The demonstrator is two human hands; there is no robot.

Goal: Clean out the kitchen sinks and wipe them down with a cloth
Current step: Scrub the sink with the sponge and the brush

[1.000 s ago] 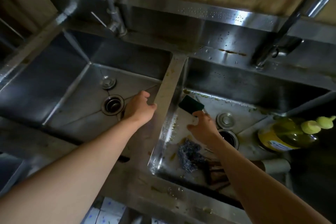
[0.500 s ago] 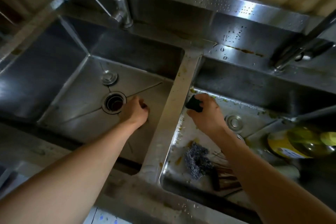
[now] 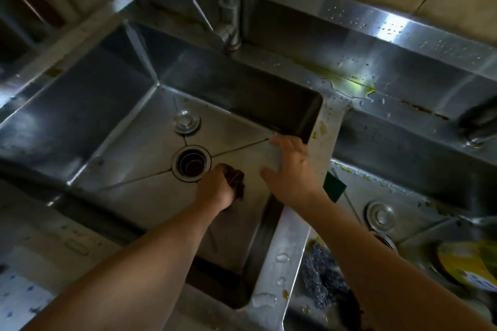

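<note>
Steel double sink (image 3: 80, 121): left hand (image 3: 217, 191) clenches brown cloth (image 3: 238, 179) just right of drain (image 3: 191, 163); right hand (image 3: 293, 169) flat, released, farther right.

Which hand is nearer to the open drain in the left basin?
Left. The left hand, gripping a dark cloth, sits right beside the drain; the right hand lies farther off, by the divider.

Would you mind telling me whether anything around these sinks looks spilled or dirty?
Yes. A yellow-green puddle sits on the back ledge above the divider, and the divider carries yellowish spots. The right basin has food specks along its back edge.
</note>
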